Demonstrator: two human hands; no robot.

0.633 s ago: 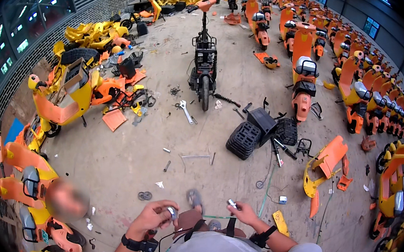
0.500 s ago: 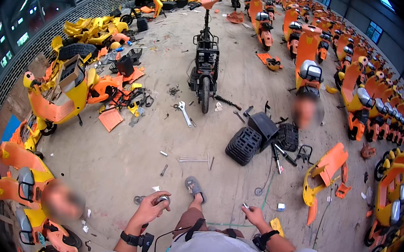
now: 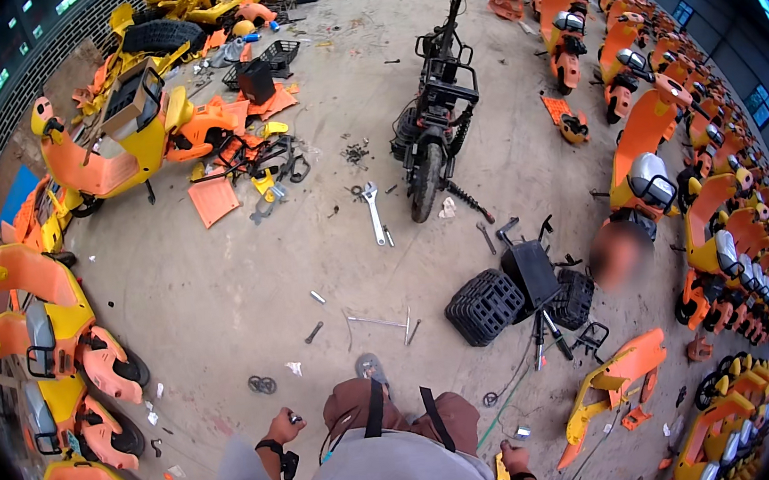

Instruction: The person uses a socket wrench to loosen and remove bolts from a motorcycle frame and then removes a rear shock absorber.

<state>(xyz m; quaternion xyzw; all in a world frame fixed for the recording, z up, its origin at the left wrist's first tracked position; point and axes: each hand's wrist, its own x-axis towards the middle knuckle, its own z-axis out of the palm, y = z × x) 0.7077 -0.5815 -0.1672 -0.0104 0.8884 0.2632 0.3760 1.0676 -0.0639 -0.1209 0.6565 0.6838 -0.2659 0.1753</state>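
My left hand (image 3: 284, 426): lower centre-left, fingers pinched on a small dark bit (image 3: 297, 419), probably 'cause it's tiny.
My right hand (image 3: 516, 458): lower centre-right, curled beside a yellow strip (image 3: 500, 467); can't tell if it's gripping anything.
Wrench (image 3: 374, 215): near frame centre, by the stripped scooter (image 3: 438, 106), probably for easy reach.

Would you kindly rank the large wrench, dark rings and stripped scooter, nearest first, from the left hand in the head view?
1. Dark rings, just ahead of the left hand
2. Large wrench, mid-floor
3. Stripped scooter, beyond it, rightward
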